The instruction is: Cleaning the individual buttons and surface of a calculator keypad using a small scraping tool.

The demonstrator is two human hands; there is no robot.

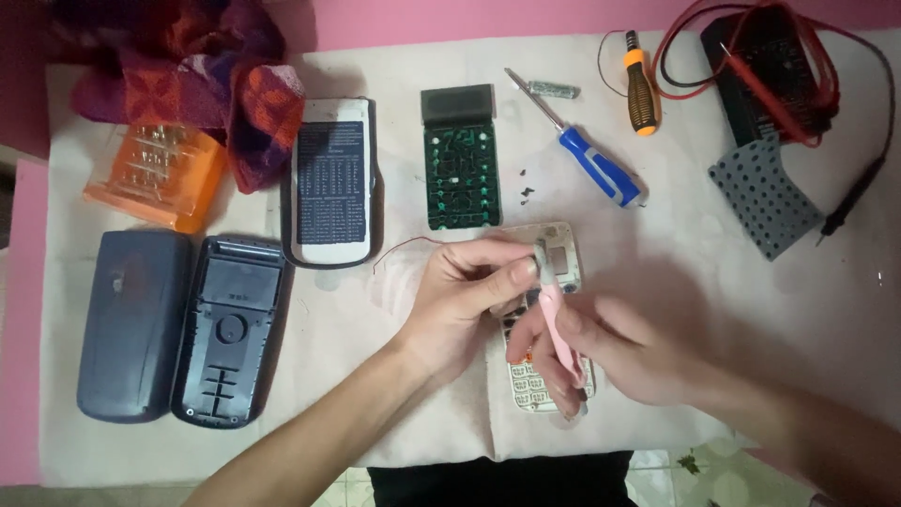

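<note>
Pale cloth covers the bench point(751, 310). At centre, the left hand point(460, 300) pinches the far end of a white calculator front point(549, 324), long axis running near to far. The right hand point(610, 352) grasps pink tweezers point(556, 314), tips pointing far, touching the left fingertips. Both hands hide the front's middle; what the tips grip is unclear.
</note>
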